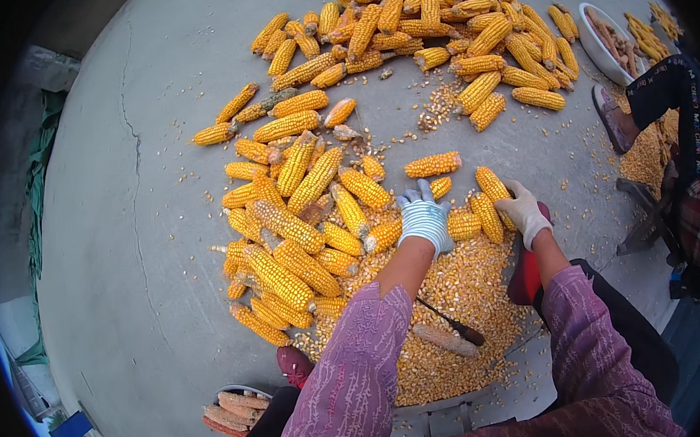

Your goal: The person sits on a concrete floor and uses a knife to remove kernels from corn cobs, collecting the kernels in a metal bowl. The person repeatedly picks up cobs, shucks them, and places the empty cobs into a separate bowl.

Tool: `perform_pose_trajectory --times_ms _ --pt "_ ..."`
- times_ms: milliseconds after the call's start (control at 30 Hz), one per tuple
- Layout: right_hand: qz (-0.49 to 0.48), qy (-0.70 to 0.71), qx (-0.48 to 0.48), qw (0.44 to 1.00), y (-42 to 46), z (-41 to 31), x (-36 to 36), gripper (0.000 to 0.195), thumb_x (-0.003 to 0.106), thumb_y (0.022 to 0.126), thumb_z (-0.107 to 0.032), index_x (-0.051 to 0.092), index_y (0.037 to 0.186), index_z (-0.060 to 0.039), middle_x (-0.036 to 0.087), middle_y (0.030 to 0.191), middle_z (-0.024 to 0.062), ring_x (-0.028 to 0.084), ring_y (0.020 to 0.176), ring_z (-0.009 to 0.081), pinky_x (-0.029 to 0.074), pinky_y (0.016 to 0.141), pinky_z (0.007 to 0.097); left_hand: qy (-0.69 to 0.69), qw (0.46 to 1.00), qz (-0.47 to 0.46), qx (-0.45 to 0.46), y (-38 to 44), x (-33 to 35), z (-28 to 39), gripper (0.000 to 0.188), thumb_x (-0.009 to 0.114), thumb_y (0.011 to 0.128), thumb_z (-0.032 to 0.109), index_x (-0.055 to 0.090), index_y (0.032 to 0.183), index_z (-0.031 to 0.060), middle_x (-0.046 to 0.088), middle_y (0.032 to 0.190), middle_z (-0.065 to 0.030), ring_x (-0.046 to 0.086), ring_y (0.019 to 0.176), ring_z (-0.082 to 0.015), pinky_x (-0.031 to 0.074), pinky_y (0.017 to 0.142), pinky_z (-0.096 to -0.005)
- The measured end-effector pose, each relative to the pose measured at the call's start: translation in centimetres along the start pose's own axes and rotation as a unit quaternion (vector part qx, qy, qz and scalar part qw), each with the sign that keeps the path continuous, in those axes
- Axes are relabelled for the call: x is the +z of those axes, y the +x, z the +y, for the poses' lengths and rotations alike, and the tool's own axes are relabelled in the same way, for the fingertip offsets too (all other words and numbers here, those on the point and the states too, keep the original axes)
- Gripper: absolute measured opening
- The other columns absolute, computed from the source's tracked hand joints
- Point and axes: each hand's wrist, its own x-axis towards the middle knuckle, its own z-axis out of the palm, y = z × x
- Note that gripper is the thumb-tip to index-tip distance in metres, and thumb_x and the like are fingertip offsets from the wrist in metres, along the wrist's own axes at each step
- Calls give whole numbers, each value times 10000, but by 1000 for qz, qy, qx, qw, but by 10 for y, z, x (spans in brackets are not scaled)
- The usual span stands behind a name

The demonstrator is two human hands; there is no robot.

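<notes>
My left hand (425,217), in a white and pale-blue striped glove, reaches over the loose kernels (454,284) with its fingers spread among the ears of corn. A short yellow ear (441,187) lies just beyond its fingertips, and another ear (464,226) is beside it on the right. My right hand (523,211), in an off-white glove, grips the side of a tilted ear of corn (490,183); its fingertips are partly hidden. Against that ear lies one more ear (485,215). On the kernels below rest a thin metal pick-like tool with a dark handle (469,333) and a stripped cob (446,340).
Ears of corn are heaped to the left (290,248) and in a larger pile (427,21) ahead on the concrete floor (99,238). A container of stripped cobs (236,412) stands lower left. At right, a seated person (682,131) is near a white basin (595,45).
</notes>
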Motion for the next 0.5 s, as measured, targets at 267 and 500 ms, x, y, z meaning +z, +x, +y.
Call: perform_pose_trajectory --times_ms 267,500 --pt "-295 335 -38 894 -39 -61 37 583 653 811 -148 457 1323 49 585 1220 125 567 1089 220 425 976 315 -131 989 48 -47 -54 25 -60 709 688 673 540 619 1225 101 503 1242 -257 498 1163 -387 397 988 -495" --pt "-349 175 -115 914 -104 -124 125 711 712 763 -73 397 1395 12 540 1321 124 526 1169 196 428 990 297 -83 992 89 -36 -182 23 -112 631 737 625 476 642 1093 63 515 1143 -291 503 1077 -417 439 915 -478"
